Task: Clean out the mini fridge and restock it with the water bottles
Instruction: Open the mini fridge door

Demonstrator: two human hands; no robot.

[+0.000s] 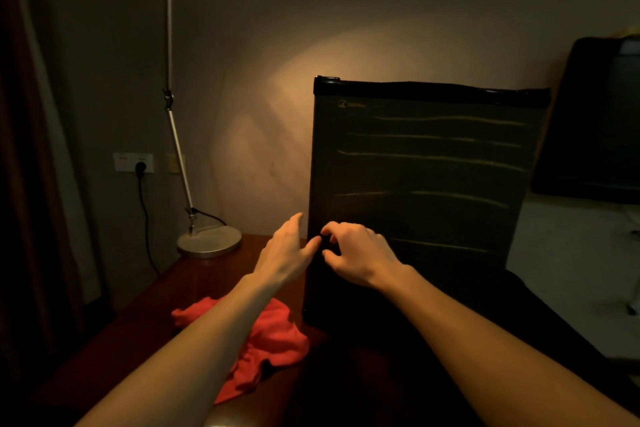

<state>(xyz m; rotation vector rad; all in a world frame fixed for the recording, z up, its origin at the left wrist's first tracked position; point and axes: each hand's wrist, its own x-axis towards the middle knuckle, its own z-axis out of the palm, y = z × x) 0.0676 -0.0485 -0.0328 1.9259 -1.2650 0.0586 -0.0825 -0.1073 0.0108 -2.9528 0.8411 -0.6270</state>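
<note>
Desk lamp (209, 240), wall socket (133, 162)

— What have you got on your arms?
— Nothing: my left hand (285, 253) and right hand (360, 253) are bare, both forearms unsleeved, no rings or watch showing.

The mini fridge (426, 184) stands right of centre in the frame, on the table (145, 315), its door facing me. My left hand (287, 253) reaches to the fridge's lower left edge; my right hand (360, 253) is just beside it, in front of the door. A cloth (273, 340) lies on the table at lower centre, under my left forearm. The lamp (207, 239) stands on the table's far left corner, its pole rising to the upper left. A wall socket (133, 163) sits at middle left, behind the table.
</note>
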